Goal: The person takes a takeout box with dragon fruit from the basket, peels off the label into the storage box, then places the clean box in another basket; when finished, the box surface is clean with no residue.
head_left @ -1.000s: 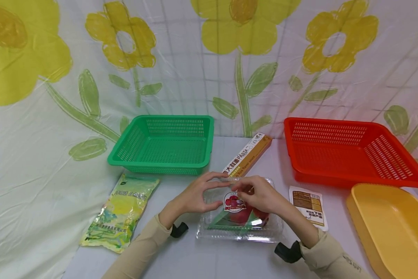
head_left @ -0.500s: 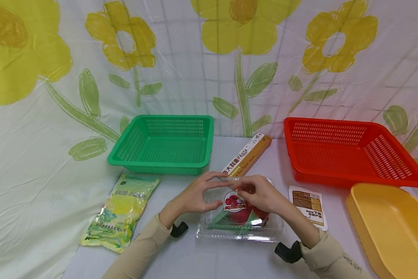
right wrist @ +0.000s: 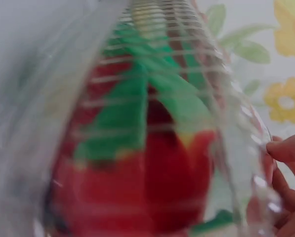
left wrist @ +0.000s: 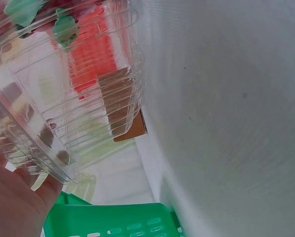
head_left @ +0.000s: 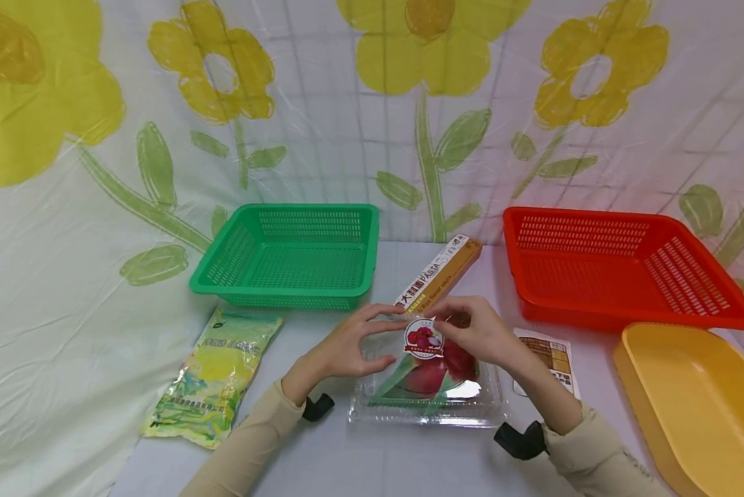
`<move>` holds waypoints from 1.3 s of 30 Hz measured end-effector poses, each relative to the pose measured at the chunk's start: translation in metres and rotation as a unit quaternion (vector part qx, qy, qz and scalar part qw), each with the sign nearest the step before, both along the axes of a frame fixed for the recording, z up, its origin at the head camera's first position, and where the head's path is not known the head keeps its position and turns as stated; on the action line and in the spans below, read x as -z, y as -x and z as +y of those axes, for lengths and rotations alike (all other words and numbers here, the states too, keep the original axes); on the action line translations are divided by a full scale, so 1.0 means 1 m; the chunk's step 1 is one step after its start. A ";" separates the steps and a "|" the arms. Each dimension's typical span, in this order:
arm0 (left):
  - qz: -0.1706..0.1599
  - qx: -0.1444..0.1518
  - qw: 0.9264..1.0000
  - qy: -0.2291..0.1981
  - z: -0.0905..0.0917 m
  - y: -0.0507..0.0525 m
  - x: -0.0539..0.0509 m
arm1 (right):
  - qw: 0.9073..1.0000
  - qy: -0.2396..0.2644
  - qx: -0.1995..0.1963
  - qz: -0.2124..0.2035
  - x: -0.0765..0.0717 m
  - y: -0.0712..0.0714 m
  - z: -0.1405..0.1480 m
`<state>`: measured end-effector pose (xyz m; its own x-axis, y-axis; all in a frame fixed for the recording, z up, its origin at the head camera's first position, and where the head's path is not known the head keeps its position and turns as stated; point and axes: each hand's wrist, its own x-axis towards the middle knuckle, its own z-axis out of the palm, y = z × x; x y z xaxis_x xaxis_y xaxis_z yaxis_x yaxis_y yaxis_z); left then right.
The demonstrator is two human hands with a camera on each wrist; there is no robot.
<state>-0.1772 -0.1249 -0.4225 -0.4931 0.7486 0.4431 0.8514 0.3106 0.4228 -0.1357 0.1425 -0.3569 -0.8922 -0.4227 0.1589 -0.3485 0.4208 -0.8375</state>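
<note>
A clear plastic clamshell box (head_left: 366, 412) lies on the table before me, with red, fruit-like pieces (head_left: 426, 379) and green leaves inside. My right hand (head_left: 484, 335) pinches the edge of a round sticker (head_left: 423, 339) that bears a red fruit picture, over the lid. Across the box's left side my left hand (head_left: 347, 348) is spread, its thumb and fingers apart on the lid. The left wrist view has the left hand (left wrist: 14, 207) by the box's rim. In the right wrist view the fingertips (right wrist: 283, 148) are at the lid's edge.
Behind the box lies a pasta carton (head_left: 442, 273). A green basket (head_left: 285, 297) and a red basket (head_left: 595, 314) stand at the back. On the left is a yellow-green bag (head_left: 217, 379); on the right, a brown-and-white packet (head_left: 549, 355) and a yellow tub (head_left: 654, 414).
The right hand has moved slightly up and away, and the sticker has shifted with it up and right across the lid. The left hand has hardly moved.
</note>
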 end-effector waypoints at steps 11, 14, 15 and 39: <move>-0.005 -0.001 1.000 0.006 0.000 0.000 0.000 | 0.999 0.016 0.010 -0.028 -0.006 0.002 0.009; -0.003 -0.002 1.000 0.006 0.000 0.000 0.000 | 0.999 0.015 0.012 -0.030 -0.006 0.002 0.010; -0.003 -0.002 1.000 0.007 0.000 0.000 0.000 | 0.999 0.014 0.013 -0.030 -0.005 0.002 0.010; -0.001 0.003 1.000 0.002 0.000 -0.001 0.001 | 0.999 -0.004 0.034 -0.015 -0.002 0.001 0.031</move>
